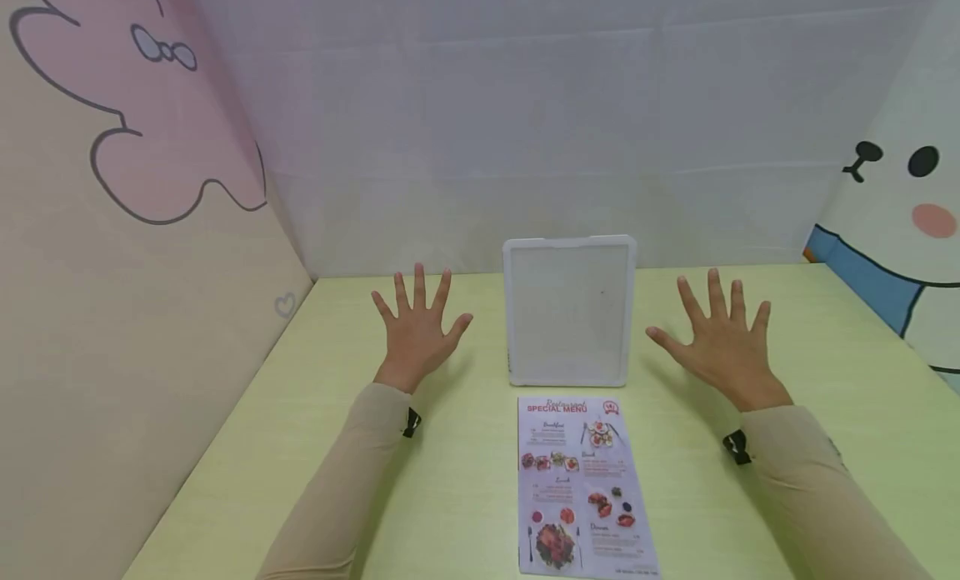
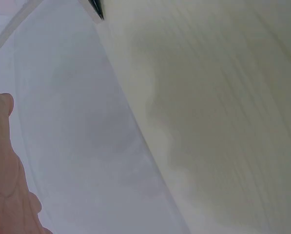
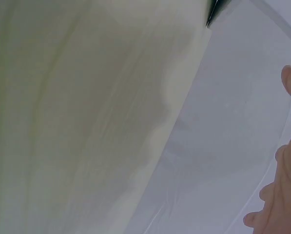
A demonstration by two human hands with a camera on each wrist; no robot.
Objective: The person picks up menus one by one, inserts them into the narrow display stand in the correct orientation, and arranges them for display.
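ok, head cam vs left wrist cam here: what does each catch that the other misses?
Only the head view shows the white frame stand, the printed menu lying in front of it, the right hand and both sleeves. Only the left wrist view gives a close look along the seam where the table meets the white wall, with a dark corner at the top. Both show the left hand, fingers spread and holding nothing, and the yellow-green table.

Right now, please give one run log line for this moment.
left hand: open, holds nothing | right hand: open, holds nothing | white frame: between hands | menu: flat
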